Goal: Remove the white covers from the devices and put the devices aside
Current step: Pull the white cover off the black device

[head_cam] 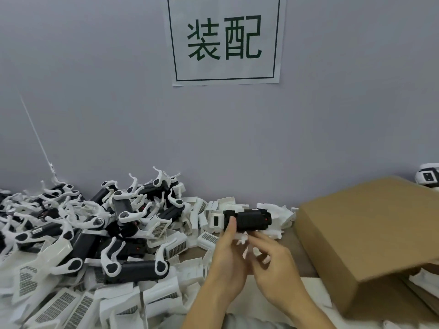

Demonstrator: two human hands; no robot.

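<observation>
Heap of black devices (78, 233) at far left, many with white curved arms and white pieces among them; whether each counts as stripped or pending cannot be told from this view. Judgement: the heap mixes both, so much work is left.

In front of the heap and running to centre, loose white covers (166, 245), several with grid-patterned faces, lie scattered and overlapping on the table. Their number suggests many devices are already uncovered.

Centre: left hand (228, 260) grips the black device in hand (249, 220), thumb curled up against its near side, holding it above the scattered covers and close to the grey wall (95, 91). The device body reads bare black with a small red dot on its right end; white bits show just below it between the hands, but whether they are attached to it is unclear.

Right hand (273, 262) sits just below and right of the device, fingers loosely curled; whether it pinches a white piece cannot be told.

Right: tilted cardboard box (368, 233), blurred. Paper sign (225, 39) on wall above.

Judgement: current device is at or near cover removal; setting aside not yet done.
</observation>
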